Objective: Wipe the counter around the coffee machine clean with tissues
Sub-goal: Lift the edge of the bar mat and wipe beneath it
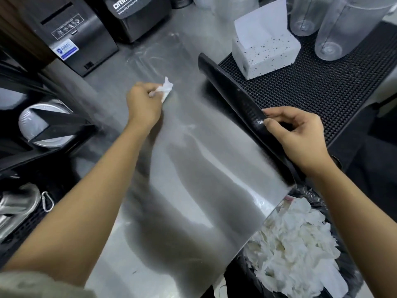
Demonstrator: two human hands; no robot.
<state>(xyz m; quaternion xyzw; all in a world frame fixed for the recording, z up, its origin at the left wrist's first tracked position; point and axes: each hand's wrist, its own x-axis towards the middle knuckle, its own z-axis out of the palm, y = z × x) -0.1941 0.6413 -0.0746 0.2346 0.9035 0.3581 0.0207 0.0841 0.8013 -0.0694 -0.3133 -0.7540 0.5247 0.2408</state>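
Left hand (142,104) is curled tight round a crumpled white tissue (166,89), fingers closed on it, and presses the wad down on the stainless steel bench (193,168) near the middle of the open stretch. One corner of the tissue sticks up past the knuckles. Faint pale smears show on the steel beyond it, toward the back.

Right hand (300,134) pinches the near-left edge of a black rubber bar mat (311,87) between thumb and fingertips. That edge is lifted off the bench and rolled over toward the right, so the mat's smooth underside faces the left hand, while the rest of the mat lies flat.

On the flat part of the mat stands a white speckled tissue box (266,54), with one sheet rising from its top. Behind it, two clear plastic containers (343,29) stand on the far part of the mat.

At the back of the bench are two black machines: a boxy one with a blue-and-white sticker (73,35) on the left, and one with white lettering (137,16) just beside it.

Past the near-right corner of the bench, a bin lined with a black bag (240,274) holds a heap of used white tissues (294,250). At the lower left, a silver carabiner (47,201) lies beside a black grate (21,229).
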